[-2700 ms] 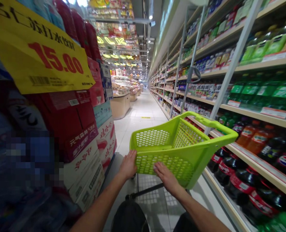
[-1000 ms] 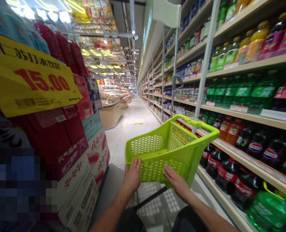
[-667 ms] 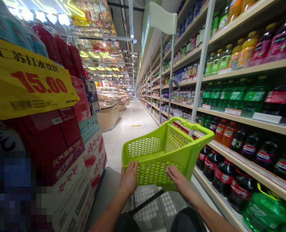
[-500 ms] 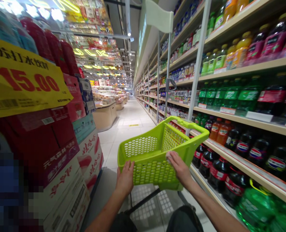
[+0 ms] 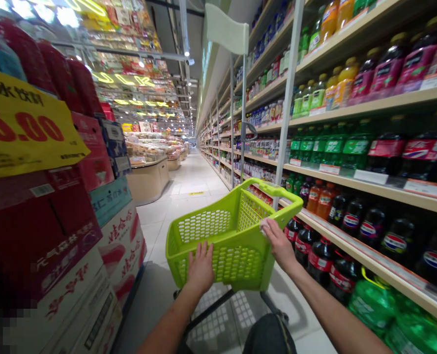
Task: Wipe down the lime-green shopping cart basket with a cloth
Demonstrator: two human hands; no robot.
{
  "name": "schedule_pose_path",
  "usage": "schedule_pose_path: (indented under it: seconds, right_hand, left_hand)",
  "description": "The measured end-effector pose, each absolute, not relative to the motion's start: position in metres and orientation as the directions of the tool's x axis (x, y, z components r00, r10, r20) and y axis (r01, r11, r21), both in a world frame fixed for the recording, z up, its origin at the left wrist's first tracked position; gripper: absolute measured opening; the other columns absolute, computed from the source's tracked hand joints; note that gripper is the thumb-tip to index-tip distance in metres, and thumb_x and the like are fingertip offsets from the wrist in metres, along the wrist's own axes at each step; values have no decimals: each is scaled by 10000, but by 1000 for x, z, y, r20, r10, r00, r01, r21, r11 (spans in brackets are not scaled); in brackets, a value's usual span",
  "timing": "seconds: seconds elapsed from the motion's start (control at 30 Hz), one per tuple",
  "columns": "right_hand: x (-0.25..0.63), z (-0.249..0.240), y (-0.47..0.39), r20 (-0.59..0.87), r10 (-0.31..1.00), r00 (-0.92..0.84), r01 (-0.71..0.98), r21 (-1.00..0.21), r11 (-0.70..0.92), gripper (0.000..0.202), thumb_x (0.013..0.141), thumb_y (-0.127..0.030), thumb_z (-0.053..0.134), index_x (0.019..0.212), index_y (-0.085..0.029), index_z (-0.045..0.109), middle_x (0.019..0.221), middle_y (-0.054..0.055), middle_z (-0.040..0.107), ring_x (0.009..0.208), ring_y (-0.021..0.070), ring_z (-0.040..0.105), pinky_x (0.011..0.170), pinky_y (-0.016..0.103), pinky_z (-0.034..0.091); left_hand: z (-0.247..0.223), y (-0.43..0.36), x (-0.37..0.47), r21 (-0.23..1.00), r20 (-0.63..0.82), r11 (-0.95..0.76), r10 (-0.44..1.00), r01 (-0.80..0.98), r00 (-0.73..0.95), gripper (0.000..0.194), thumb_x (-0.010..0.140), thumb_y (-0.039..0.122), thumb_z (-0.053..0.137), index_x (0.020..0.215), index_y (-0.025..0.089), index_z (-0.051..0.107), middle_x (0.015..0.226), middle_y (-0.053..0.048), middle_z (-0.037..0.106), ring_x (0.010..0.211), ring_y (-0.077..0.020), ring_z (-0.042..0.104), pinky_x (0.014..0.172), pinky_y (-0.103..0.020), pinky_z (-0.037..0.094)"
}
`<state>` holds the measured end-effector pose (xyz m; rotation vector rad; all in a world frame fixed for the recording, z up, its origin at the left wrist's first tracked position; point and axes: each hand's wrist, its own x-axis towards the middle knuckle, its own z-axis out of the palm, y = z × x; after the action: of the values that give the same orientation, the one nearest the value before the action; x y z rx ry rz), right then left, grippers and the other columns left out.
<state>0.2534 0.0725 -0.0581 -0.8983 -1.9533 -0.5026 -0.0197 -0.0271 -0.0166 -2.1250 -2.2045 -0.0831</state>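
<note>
A lime-green shopping cart basket [image 5: 240, 250] with perforated walls stands in front of me, turned sideways, its handle at the right. My left hand [image 5: 201, 268] lies on the near side wall with its fingers spread, holding nothing. Farther right, my right hand [image 5: 279, 243] is closed on a small white cloth [image 5: 264, 226], pressed against the upper rim near the handle end. Part of the cloth is hidden under the fingers. The inside of the basket shows nothing in it.
Shelves of drink bottles [image 5: 356, 145] run along the right side, close to my right arm. Stacked drink boxes [image 5: 120, 246] with a yellow price sign [image 5: 30, 128] stand at the left. A tiled aisle [image 5: 189, 169] leads ahead past a display counter [image 5: 150, 182].
My right hand has slid along the rim toward the handle with the cloth. My left hand has shifted right along the side wall, fingers more spread. The whole view has shifted slightly.
</note>
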Motion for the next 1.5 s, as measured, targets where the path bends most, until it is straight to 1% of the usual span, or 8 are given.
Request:
schedule_pose_path:
  seconds: [0.13, 0.37, 0.57, 0.8, 0.9, 1.0, 1.27, 1.5]
  right_hand:
    - [264, -72, 69, 796, 395, -459, 708, 59, 703, 529, 819, -26, 335, 1264, -295, 438, 1324, 10, 443, 1253, 149, 335, 993, 347, 388]
    - [298, -25, 85, 892, 399, -211, 832, -50, 552, 512, 782, -39, 389, 1251, -229, 466, 1415, 37, 292, 1292, 211, 259, 1047, 402, 302]
    - [310, -56, 67, 822, 458, -339, 783, -24, 622, 526, 759, -12, 333, 1168, -264, 545, 1350, 11, 412, 1224, 178, 391, 977, 339, 401]
    - [326, 18, 94, 889, 455, 52, 874, -260, 410, 446, 782, -68, 338, 1170, -137, 545, 1385, 110, 342, 1255, 274, 332, 1025, 428, 316]
    - [299, 7, 87, 840, 520, -154, 844, -162, 512, 505, 765, -34, 332, 1198, -211, 523, 1359, 50, 397, 1225, 225, 390, 991, 379, 379]
    - [270, -1, 77, 760, 470, -449, 722, -1, 691, 469, 798, -70, 345, 1165, -281, 548, 1315, -21, 455, 1203, 175, 420, 993, 324, 380]
    - [300, 51, 112, 818, 545, -184, 887, -101, 451, 407, 719, -71, 404, 1031, -211, 625, 1238, 56, 522, 1151, 247, 459, 960, 415, 386]
    - [217, 1, 82, 656, 489, -575, 673, 40, 739, 423, 746, -56, 404, 1073, -234, 604, 1217, 61, 547, 1122, 206, 485, 944, 399, 387]
  left_hand:
    - [-23, -28, -19, -65, 115, 38, 993, 997, -30, 799, 612, 59, 381, 1378, 166, 178, 1463, -42, 153, 1340, -222, 124, 1036, -547, 161]
    - [-15, -32, -10, -61, 137, 82, 988, 995, -73, 743, 643, 128, 398, 1365, 113, 222, 1453, -89, 181, 1334, -241, 149, 1050, -532, 129]
    - [-14, -29, -7, -52, 84, 55, 995, 997, -50, 762, 636, 117, 392, 1372, 125, 196, 1462, -71, 138, 1341, -228, 121, 1049, -527, 143]
    - [-15, -33, -8, -38, 111, 70, 992, 997, -65, 778, 618, 124, 403, 1370, 118, 202, 1463, -82, 137, 1343, -230, 110, 1052, -527, 131]
    - [-13, -35, -9, -9, 90, 49, 995, 999, -48, 784, 614, 141, 408, 1370, 116, 200, 1464, -73, 145, 1341, -230, 119, 1054, -522, 141]
    - [-10, -36, -14, 10, 90, 28, 996, 1000, -29, 772, 619, 154, 404, 1367, 124, 213, 1460, -62, 166, 1338, -227, 137, 1057, -518, 146]
    - [-18, -40, -28, 33, 125, 72, 989, 997, -75, 796, 607, 146, 414, 1372, 114, 193, 1464, -64, 149, 1340, -224, 124, 1061, -506, 150]
    - [-8, -42, -35, 57, 107, 75, 991, 996, -81, 777, 607, 150, 444, 1356, 134, 237, 1450, -85, 214, 1324, -227, 178, 1064, -486, 154]
